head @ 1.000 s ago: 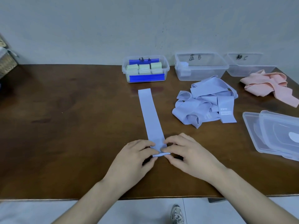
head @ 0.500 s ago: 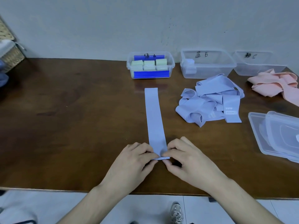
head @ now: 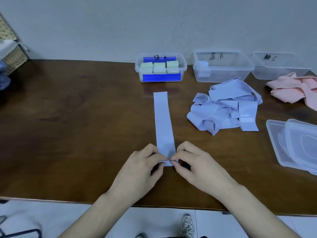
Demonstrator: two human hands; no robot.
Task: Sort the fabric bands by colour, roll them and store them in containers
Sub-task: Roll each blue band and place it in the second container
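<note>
While a pale blue band (head: 163,121) lies flat on the worktop (head: 77,126), stretching away, the left hand (head: 140,170) and right hand (head: 197,167) pinch its folded near end between them.

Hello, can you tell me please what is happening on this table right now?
A person is rolling up a blue band laid flat on the table. The left hand and right hand both pinch its near end, where the roll is just beginning. More blue bands wait in a pile to the right, with pink bands beyond. One box at the back already holds green rolls, and the next box holds one blue roll.
</note>
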